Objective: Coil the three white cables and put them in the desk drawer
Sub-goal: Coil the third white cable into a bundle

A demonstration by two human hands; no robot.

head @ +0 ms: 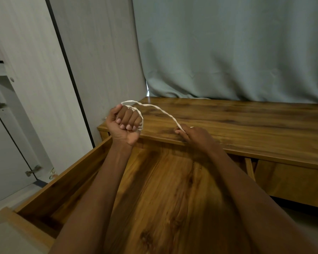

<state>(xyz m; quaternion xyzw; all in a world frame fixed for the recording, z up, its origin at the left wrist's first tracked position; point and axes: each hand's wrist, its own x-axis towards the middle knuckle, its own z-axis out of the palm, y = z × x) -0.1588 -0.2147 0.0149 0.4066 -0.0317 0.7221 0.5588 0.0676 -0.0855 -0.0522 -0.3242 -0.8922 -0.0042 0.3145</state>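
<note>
One white cable (159, 109) arcs in the air between my two hands, above the front left corner of the wooden desk (246, 118). My left hand (123, 123) is a fist, palm toward me, with turns of the cable wound around its fingers. My right hand (193, 134) pinches the cable's other end over the desk's front edge. The desk drawer (77, 173) stands pulled out below my forearms, its wooden bottom bare where visible. No other white cable shows in view.
A grey-green curtain (228, 52) hangs behind the desk. A pale wardrobe panel with a dark edge strip (68, 70) stands to the left, with hinged cabinet doors (7, 143) beside it. A second drawer front (290, 180) sits shut at right.
</note>
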